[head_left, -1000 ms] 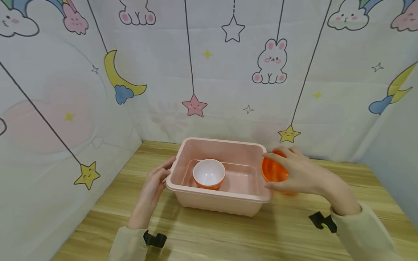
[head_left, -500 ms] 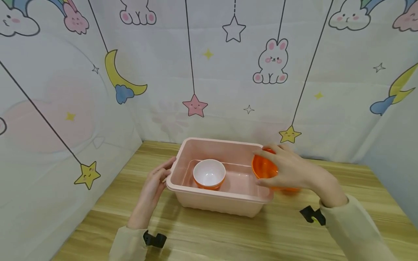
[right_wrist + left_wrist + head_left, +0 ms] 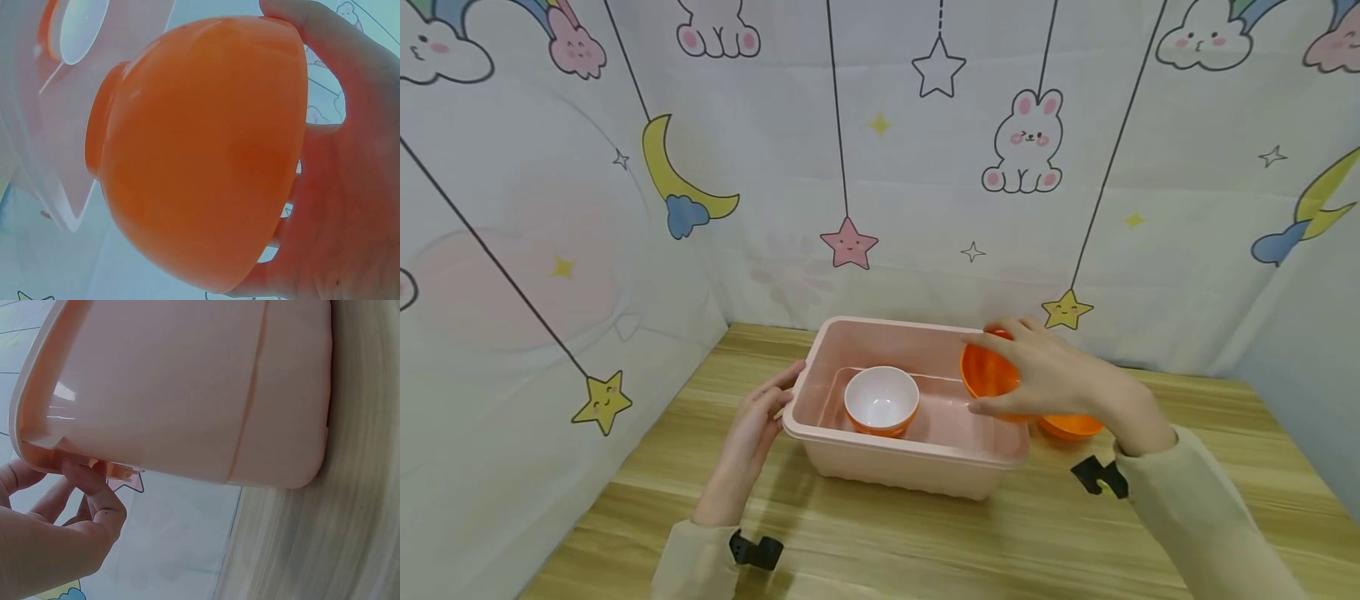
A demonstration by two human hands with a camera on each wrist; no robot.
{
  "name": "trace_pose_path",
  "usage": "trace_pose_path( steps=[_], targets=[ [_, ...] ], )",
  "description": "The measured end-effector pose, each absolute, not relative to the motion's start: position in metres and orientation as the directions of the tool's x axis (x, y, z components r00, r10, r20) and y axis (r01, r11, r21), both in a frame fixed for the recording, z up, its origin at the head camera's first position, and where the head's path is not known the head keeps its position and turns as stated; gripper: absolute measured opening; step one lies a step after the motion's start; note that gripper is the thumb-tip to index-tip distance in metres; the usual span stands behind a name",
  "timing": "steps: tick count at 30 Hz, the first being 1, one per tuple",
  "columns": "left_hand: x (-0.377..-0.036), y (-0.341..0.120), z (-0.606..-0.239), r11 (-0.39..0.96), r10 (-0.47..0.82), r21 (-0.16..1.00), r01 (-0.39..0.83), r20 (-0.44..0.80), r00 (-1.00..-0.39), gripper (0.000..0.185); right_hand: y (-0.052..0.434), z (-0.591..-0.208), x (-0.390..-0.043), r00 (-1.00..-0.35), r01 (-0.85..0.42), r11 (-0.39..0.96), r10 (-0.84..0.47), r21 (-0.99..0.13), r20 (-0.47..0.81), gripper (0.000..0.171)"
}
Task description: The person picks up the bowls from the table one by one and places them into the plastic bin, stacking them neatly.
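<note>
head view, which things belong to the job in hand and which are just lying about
Job, it seems: pink tub; white-lined bowl inside; orange bowl in right hand; half-hidden orange dish outside, probably.
Just around: table; cartoon-print backdrop; black wrist mounts.

Wood-grain desk (image 3: 880, 550). White backdrop (image 3: 925, 183) behind far edge: printed rabbit (image 3: 1028, 142), pink star (image 3: 849, 243). Left edge: printed white sheet (image 3: 490, 408). Right edge: pale bluish panel (image 3: 1315, 350).

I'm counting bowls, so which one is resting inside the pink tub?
The white-lined bowl; the right hand holds another bowl, and a partly hidden orange one sits outside.
</note>
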State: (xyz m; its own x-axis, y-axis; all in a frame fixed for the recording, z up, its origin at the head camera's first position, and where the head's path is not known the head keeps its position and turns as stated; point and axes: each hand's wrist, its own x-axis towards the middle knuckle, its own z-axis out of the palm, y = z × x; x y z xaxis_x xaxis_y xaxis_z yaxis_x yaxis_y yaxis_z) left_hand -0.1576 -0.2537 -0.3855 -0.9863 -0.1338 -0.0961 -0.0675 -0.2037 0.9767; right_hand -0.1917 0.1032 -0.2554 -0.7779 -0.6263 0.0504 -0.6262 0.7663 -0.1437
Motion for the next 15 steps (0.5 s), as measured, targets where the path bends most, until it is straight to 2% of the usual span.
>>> trace_pose_path(
  steps=[15],
  targets=[
    [-0.158,-0.254,-0.385,-0.209,-0.133,0.974,-0.083,-0.113,-0.985,0.048,0.08,-0.24,-0.2,-0.752,-0.653,0.736,-0.658,-0.179,0.037,0.079]
  ],
)
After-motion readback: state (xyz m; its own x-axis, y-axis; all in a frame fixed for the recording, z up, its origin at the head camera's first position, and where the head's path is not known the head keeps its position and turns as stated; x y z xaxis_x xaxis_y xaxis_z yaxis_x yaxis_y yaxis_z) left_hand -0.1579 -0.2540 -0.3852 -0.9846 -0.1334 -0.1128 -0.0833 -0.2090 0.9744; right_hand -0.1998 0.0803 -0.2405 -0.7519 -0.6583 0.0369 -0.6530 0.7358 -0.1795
